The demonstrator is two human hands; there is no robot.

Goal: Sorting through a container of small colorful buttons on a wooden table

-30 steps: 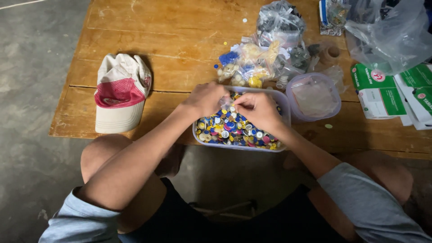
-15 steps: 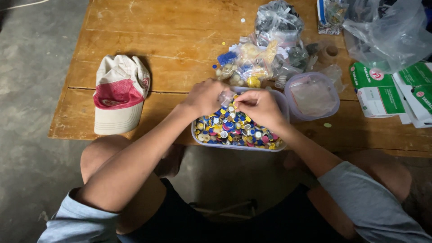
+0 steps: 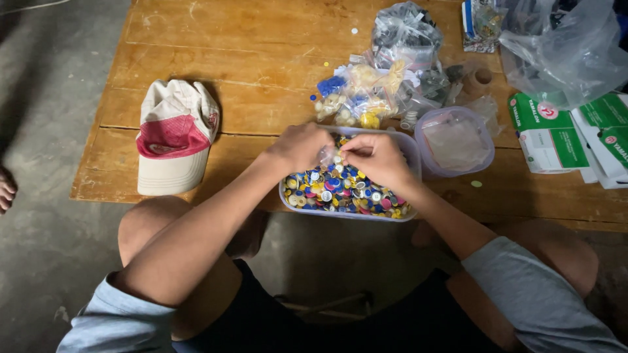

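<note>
A clear rectangular tub (image 3: 347,215) full of small coloured buttons stands at the near edge of a wooden table (image 3: 248,59). Both my hands hover over its far half, fingertips meeting. My left hand (image 3: 299,148) and my right hand (image 3: 377,161) together pinch a small clear plastic bag (image 3: 329,155) between them, just above the buttons. What the bag holds is too small to tell.
A white and red cap (image 3: 171,137) lies to the left. Behind the tub are several small bags of buttons (image 3: 366,95) and a round clear tub (image 3: 456,140). Green and white boxes (image 3: 548,134) and a big clear bag (image 3: 569,49) sit at right. Someone's foot (image 3: 5,189) shows at the left edge.
My hands stay together over the tub, with only slight finger movement on the small bag. Nothing else on the table has moved.
</note>
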